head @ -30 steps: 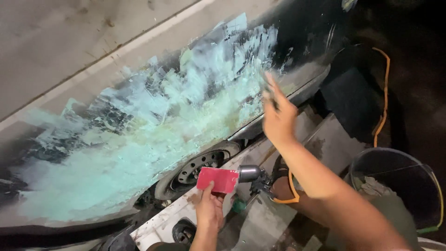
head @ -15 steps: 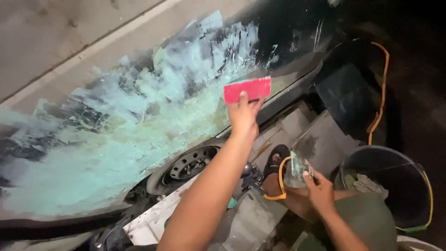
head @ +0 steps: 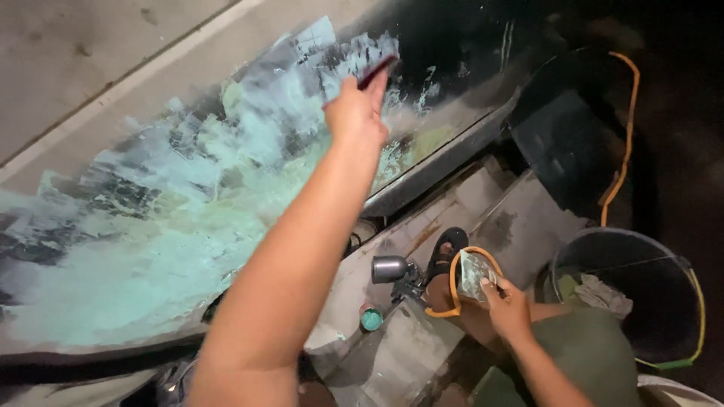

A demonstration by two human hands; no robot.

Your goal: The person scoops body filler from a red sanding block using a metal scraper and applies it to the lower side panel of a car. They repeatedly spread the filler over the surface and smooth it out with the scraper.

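A small flat packet [head: 473, 275], clear-sided with greyish-green contents, sits pinched in the right hand [head: 507, 307] low at the right of the view, just beside an orange hose loop [head: 452, 286]. No labels, signs or screens are visible anywhere else.

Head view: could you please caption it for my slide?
Left hand presses a red spreader against a filler-smeared car panel; right hand holds a pad.

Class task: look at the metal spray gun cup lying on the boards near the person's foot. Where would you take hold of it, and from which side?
Grip the spray gun cup around its round silver body, coming from above. It lies on its side on the boards with its top bare, while the dark gun parts and sandalled foot crowd its right end.
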